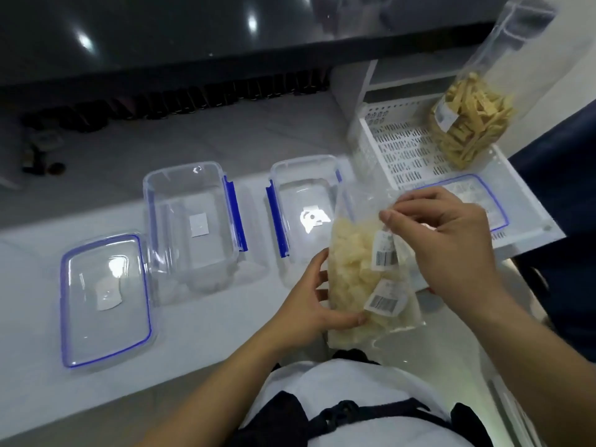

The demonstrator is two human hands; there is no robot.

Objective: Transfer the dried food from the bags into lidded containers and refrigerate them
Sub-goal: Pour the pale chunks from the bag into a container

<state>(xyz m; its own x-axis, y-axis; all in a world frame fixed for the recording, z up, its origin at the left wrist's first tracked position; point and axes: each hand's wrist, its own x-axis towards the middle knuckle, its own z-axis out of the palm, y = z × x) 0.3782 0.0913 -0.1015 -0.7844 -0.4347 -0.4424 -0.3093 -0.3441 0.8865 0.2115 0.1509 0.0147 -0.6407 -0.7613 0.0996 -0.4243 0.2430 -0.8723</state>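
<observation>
The right hand (451,240) pinches the top of a clear plastic bag of pale dried pieces (358,279); the left hand (312,304) grips its lower edge. It hangs upright before two open clear blue-latched containers (193,221).

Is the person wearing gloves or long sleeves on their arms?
No. The left hand and the right hand are bare, with no gloves, rings or watch showing. Both forearms are uncovered too, so no sleeves reach them. Lower down there is a white top with dark apron straps.
</observation>
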